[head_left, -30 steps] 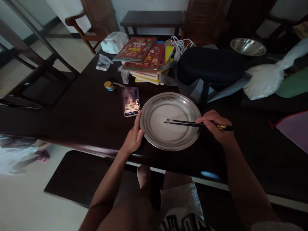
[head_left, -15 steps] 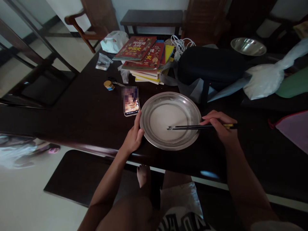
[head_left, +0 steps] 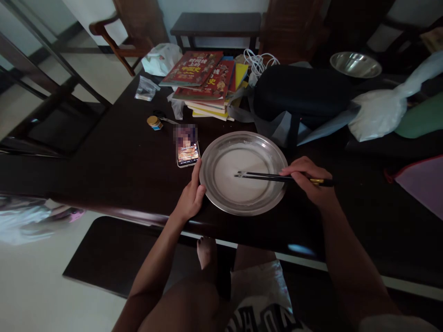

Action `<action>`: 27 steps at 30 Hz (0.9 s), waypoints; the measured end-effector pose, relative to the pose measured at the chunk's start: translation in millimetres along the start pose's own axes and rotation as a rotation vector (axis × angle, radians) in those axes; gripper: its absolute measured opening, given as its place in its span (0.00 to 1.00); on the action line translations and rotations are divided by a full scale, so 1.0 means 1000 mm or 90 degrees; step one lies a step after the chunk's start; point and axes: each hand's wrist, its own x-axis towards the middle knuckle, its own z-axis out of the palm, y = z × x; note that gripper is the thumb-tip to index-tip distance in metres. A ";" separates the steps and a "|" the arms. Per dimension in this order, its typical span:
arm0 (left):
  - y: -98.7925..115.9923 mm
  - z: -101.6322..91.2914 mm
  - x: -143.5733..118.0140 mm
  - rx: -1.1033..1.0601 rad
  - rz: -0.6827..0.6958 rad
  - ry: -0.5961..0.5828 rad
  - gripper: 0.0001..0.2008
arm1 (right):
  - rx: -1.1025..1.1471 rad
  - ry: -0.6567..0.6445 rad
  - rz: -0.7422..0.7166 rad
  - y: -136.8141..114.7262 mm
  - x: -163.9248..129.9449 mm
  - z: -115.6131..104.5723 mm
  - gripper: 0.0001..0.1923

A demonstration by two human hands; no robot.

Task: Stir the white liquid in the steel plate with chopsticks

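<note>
On the dark table point(head_left: 114, 166), your left hand point(head_left: 190, 198) grips the metal plate point(head_left: 273, 154) at its left rim while your right hand point(head_left: 308, 182) pinches chopsticks point(head_left: 263, 175) over its middle.

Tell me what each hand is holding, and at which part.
Right hand grips the chopsticks near their gold-banded rear end. Left hand steadies the metal plate at its left rim.
</note>
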 end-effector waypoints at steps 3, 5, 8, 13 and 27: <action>0.000 0.000 0.000 0.000 -0.005 -0.003 0.48 | 0.006 0.058 0.018 0.000 -0.001 -0.001 0.10; 0.000 0.000 0.001 0.001 -0.004 -0.003 0.48 | 0.023 0.045 0.017 -0.001 -0.001 -0.001 0.10; 0.001 0.000 0.001 0.005 -0.003 0.000 0.48 | 0.018 -0.015 -0.003 -0.002 0.000 0.000 0.10; 0.003 0.000 0.000 0.005 -0.006 -0.002 0.47 | 0.005 0.043 0.008 -0.002 0.001 0.000 0.09; 0.001 0.000 0.000 0.001 0.000 0.002 0.48 | 0.008 -0.004 0.009 -0.002 0.001 0.000 0.10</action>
